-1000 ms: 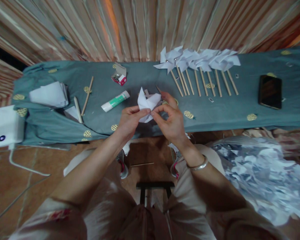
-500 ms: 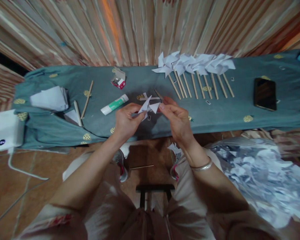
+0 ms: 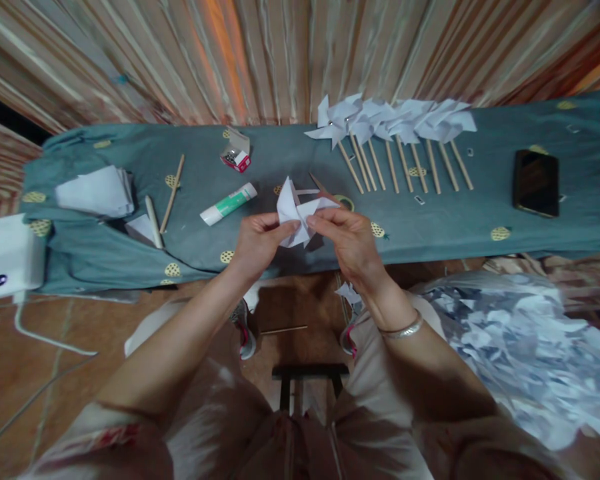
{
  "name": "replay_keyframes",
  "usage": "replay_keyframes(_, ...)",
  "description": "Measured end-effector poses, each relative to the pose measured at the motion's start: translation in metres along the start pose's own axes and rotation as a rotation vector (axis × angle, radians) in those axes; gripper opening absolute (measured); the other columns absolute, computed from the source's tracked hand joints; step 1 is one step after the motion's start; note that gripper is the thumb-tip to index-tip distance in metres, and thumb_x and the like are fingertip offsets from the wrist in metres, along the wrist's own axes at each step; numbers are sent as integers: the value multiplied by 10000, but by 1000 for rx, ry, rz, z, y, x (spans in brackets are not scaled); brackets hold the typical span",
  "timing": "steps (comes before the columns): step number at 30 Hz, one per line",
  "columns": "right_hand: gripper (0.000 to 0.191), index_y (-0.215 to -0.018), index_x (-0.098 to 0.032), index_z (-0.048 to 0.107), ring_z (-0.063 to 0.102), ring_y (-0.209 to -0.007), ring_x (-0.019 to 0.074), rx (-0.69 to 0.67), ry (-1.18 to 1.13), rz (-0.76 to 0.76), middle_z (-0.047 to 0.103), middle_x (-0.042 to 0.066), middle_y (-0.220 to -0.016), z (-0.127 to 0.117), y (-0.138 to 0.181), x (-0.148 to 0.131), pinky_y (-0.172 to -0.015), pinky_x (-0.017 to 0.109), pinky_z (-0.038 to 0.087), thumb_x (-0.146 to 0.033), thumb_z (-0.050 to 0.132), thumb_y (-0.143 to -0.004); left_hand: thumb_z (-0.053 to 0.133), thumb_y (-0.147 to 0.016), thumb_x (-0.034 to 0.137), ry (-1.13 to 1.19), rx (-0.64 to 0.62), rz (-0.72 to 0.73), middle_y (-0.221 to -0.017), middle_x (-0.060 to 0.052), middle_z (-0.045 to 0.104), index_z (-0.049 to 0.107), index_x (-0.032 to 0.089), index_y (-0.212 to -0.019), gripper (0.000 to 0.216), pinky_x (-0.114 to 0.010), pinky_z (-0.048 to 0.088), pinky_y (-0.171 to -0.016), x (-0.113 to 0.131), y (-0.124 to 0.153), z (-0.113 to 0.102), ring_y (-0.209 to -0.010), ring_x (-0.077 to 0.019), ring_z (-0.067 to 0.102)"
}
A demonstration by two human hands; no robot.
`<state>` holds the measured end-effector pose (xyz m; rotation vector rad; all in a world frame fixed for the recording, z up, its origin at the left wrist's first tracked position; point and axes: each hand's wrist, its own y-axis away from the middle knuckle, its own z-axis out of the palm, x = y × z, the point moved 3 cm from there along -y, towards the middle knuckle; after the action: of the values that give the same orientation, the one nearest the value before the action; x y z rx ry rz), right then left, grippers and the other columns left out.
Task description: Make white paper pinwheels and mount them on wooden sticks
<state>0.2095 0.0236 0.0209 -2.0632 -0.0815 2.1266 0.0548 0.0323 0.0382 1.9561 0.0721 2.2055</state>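
Pinching a folded paper pinwheel (image 3: 289,211) dead ahead, twelve o'clock: left hand (image 3: 260,243) and right hand (image 3: 353,243), both closed thumb-to-finger on its paper. Glue stick (image 3: 229,204) at its nine, stick-mounted pinwheels (image 3: 405,123) at two, smartphone (image 3: 536,183) at three.

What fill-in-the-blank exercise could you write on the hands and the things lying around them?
1. The left hand and the right hand both hold the folded paper, which is ____ in colour.
2. The glue stick has a ____ label.
3. The small red box has its lid ____.
4. Seen from the person's side, the phone lies to the ____ of the pinwheels.

Missing words: white; green; open; right.
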Motion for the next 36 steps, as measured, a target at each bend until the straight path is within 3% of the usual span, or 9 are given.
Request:
replay_keyframes(4,149,-722,-237,744,647,-853,165,12,-114,80,703,-16,-782,4,3,-3,-845,341,527,-375,796,-732,846,-624,330,80,-27,-51,-727,-27,752,780,203,-710,167,-286,507,-665,-2,2,3,-647,-160,639)
replay_keyframes(8,135,-719,-246,748,610,-777,141,32,-139,97,688,-27,-759,6,4,-4,-783,313,510,-366,808,-712,865,-599,343,120,-33,-63,-744,-26,760,785,207,-734,207,-285,521,-698,-3,3,3,-665,-157,653)
replay_keyframes(20,186,-752,-265,735,644,-922,185,54,4,5,695,10,-900,7,5,2,-841,358,520,-446,778,-751,877,-579,298,206,-21,-149,-785,-42,769,779,183,-756,233,-294,544,-748,-2,5,4,-736,-172,679)
replay_keyframes(29,55,-729,-281,732,569,-1200,216,114,72,-70,677,7,-1091,7,6,-9,-1044,409,426,-270,780,-756,887,-548,274,259,10,-222,-793,-40,768,764,176,-739,247,-305,560,-715,0,8,7,-748,-169,677)
replay_keyframes(36,69,-731,-267,713,571,-1173,221,108,76,-70,681,8,-1091,8,5,-5,-1067,417,410,-296,773,-746,876,-575,260,264,-1,-257,-815,-48,764,766,161,-772,246,-319,554,-785,0,9,6,-815,-184,690)
